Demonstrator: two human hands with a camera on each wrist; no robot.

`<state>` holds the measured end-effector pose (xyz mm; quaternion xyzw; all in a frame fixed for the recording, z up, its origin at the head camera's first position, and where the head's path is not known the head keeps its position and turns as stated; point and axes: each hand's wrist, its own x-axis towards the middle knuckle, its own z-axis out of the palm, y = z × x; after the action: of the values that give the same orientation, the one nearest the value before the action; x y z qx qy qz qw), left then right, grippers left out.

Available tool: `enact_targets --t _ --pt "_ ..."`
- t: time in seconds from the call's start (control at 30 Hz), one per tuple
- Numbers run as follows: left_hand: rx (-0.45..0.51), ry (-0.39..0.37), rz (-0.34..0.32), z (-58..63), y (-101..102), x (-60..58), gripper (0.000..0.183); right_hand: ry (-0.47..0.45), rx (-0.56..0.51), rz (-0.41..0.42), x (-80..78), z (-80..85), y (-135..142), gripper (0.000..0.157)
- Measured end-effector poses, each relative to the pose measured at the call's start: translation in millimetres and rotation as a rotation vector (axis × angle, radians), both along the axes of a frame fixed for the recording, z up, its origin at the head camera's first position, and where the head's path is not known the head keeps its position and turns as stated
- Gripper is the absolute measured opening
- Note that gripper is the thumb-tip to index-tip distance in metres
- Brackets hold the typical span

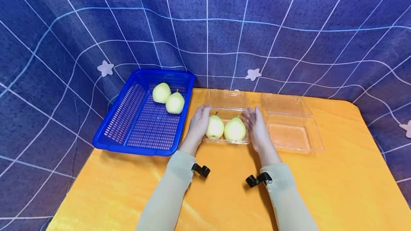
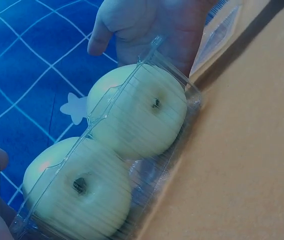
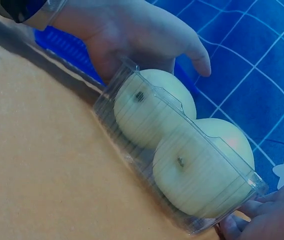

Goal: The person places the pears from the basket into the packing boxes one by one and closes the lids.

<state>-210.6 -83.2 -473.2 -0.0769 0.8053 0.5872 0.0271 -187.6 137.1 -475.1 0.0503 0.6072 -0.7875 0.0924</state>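
A clear plastic clamshell box (image 1: 226, 140) lies with its lid raised at the back, in the middle of the head view. Side by side in it sit two pale yellow-green pears, a left pear (image 1: 214, 128) and a right pear (image 1: 235, 130), stems up. My left hand (image 1: 199, 121) lies along the box's left end, thumb extended in the right wrist view. At the opposite end is my right hand (image 1: 257, 127), with fingers extended beside the wall; its fingertips (image 3: 254, 206) come right at the box's corner in the right wrist view.
To the left stands a blue plastic basket (image 1: 135, 148) with two more pears (image 1: 174, 103) at its back right. A second clear clamshell box (image 1: 290, 136) lies open to the right. Behind the orange-covered table (image 1: 224, 195) hangs a blue grid-patterned cloth (image 1: 221, 38).
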Motion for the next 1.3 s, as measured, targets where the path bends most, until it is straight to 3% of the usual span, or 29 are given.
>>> enact_targets --t 0.4,1.3 --pt "0.018 -0.01 0.012 -0.5 3 1.0 0.078 -0.019 -0.064 0.002 3.2 3.5 -1 0.081" --pt "0.083 0.045 0.053 -2.1 3 1.2 0.065 -0.024 -0.074 -0.012 4.6 11.1 3 0.078"
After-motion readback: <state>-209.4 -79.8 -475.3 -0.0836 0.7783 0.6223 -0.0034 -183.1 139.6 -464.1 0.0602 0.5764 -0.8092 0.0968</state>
